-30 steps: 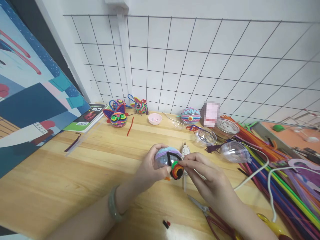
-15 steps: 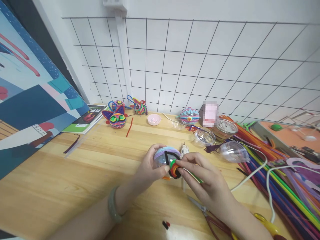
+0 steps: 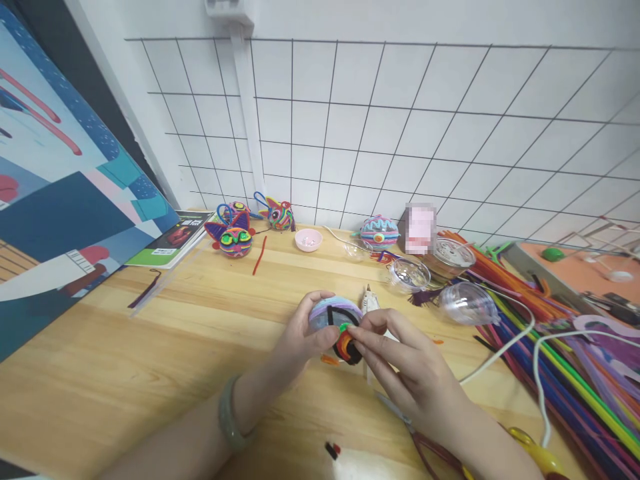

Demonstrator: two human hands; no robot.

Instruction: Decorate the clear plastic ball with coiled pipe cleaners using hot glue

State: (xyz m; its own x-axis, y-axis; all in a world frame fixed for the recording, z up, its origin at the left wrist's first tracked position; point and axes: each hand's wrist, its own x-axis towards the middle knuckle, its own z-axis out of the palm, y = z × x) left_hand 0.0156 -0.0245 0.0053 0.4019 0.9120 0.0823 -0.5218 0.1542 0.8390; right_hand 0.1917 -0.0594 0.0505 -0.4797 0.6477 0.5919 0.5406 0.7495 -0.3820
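1. Purple, red and multicoloured cat-faced ornament [image 3: 235, 239], at about ten o'clock from the held ball, looks complete, with ears and green eyes.
2. Pink shallow round bowl [image 3: 309, 247] sits towards eleven o'clock on the wooden surface [image 3: 200, 353].
3. The left hand [image 3: 303, 339], at nine o'clock, has its fingers curved part-open around the ball's side, thumb on its front.
4. Clear plastic ball with fuzzy strips [image 3: 321, 323] is between both hands, above the surface. It seems part-done: lavender and blue rows cover the top, black strips cross the side, and a coiled black, red, orange and green disc [image 3: 343, 346] is at the front. Clear plastic between them remains uncovered.
5. Pastel-striped ball [image 3: 379, 232], at one o'clock, appears more fully covered.
6. The right hand [image 3: 407, 353], at four o'clock, has thumb and forefinger nearly closed on the disc's green edge.
7. Multicoloured fuzzy stems [image 3: 560, 387] lie beyond, towards four o'clock.
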